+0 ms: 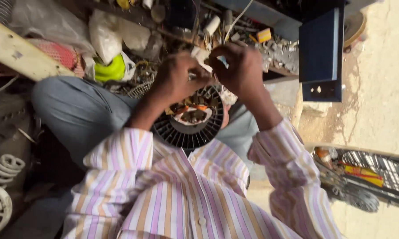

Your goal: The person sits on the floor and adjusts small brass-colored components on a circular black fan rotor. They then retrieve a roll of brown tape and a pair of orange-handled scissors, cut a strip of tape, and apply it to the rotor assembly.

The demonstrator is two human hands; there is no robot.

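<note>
Cluttered workshop floor lay around us; we steadied the round motor stator (190, 126) on our lap, left hand (177, 79) and right hand (239, 66) each pinching something small above it, too small to tell

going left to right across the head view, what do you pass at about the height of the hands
grey trouser knee → left hand → right hand → dark blue box → pale wall. The round ribbed motor part sits just below both hands, so it has no clear place in the order.

Daylight strong at 3 o'clock, pale floor (385, 88) almost overexposed. Dim, shadowed at 9 o'clock. Whole frame soft; hands slightly motion-blurred; edges mildly stretched.
</note>
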